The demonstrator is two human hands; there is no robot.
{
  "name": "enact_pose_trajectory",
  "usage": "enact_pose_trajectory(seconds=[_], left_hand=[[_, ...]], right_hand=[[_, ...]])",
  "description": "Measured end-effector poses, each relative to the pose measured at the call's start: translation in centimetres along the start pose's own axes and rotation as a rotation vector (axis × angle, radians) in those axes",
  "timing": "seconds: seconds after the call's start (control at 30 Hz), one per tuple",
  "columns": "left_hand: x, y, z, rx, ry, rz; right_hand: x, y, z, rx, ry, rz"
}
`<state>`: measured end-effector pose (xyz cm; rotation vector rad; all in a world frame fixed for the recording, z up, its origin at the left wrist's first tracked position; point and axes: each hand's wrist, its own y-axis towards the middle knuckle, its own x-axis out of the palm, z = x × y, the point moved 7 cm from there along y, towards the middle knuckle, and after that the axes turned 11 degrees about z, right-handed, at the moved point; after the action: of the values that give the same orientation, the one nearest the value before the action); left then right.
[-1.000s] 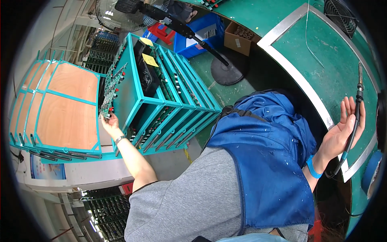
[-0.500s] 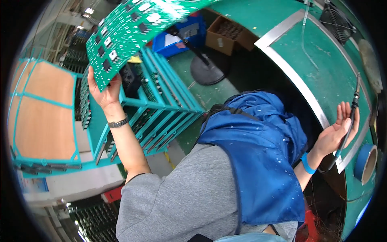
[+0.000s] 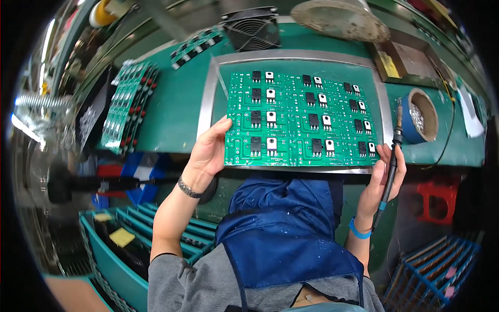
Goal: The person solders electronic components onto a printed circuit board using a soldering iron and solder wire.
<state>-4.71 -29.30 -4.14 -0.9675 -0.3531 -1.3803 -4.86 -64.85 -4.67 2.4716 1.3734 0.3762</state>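
A green circuit board [image 3: 289, 130] with rows of black and silvery components is held flat over the front of the bench. My left hand [image 3: 206, 150] grips its left edge, thumb on top and the other fingers hidden beneath. At the board's lower right corner, my right hand [image 3: 375, 182] touches the edge with its fingers. A black soldering iron [image 3: 390, 179] rests in that same hand, between thumb and fingers, its tip pointing away from me beside a roll of blue tape [image 3: 406, 120].
A metal-edged frame [image 3: 208, 99] lies on the green bench under the board. Stacked boards [image 3: 127, 106] stand at left, with a black fan [image 3: 253, 32] at the back. A teal rack [image 3: 112, 260] is below left; a blue wire basket [image 3: 434, 273] and red stool [image 3: 438, 200] are below right.
My view has turned from the rack to the bench. The circuit board has come from the upper left to in front of me, and my right hand with the soldering iron now meets its right edge.
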Motion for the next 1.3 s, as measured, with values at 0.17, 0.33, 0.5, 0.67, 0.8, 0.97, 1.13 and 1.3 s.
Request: enact_pose_trajectory(seconds=[0.17,0.33,0.5,0.67,0.8,0.97,1.13,1.3], left_hand=[[0.3,1.9,1.1,-0.1,0.176,-0.025],[-0.5,2.2,3.3,-0.086,0.744,0.111],[0.3,2.7,6.1,0.198,1.281,0.149],[2.8,1.7,6.6,0.621,1.92,-0.012],[3.9,1.6,5.8,0.775,2.208,-0.159],[2.7,-0.4,8.2,0.61,2.351,-0.055],[3.2,-5.0,11.8,0.432,2.393,0.156],[7.1,-8.2,6.9,0.165,1.923,-0.337]], right_hand=[[-0.1,0.0,1.1,0.034,-0.04,-0.013],[0.6,0.2,1.1,0.072,-0.124,-0.12],[0.7,0.5,0.4,-0.083,-0.217,-0.226],[0.7,0.4,0.1,-0.179,-0.335,-0.292],[0.7,0.9,-0.6,-0.242,-0.429,-0.317],[1.4,1.1,-0.8,-0.34,-0.514,-0.345],[2.0,1.1,-0.6,-0.366,-0.505,-0.323],[3.9,1.8,-0.4,-0.396,-0.457,-0.321]])
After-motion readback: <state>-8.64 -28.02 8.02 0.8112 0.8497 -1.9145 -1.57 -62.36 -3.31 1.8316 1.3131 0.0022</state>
